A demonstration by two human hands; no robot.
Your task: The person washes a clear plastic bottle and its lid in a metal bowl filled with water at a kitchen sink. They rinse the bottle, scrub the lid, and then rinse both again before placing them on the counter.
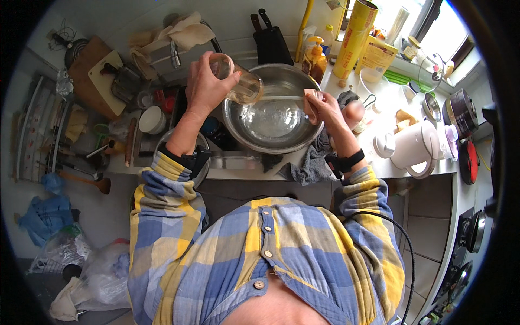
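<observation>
My left hand (pixel 211 81) grips a clear cylindrical container (pixel 245 87) with a pinkish rim, tilted on its side over the left part of a large metal basin (pixel 274 148). My right hand (pixel 327 107) holds a pinkish lid-like piece (pixel 310 105) at the basin's right rim. A thin pale rod or stream (pixel 282 98) spans between the container and the right hand; I cannot tell which. Clear liquid appears to lie in the basin. A grey cloth (pixel 310 164) hangs over the counter edge below my right hand.
Behind the basin stand a black knife holder (pixel 273 44), an amber pump bottle (pixel 317 61) and a tall yellow box (pixel 354 40). A white electric kettle (pixel 418 144) is at right. A white bowl (pixel 152 120) and a faucet (pixel 174 55) are at left.
</observation>
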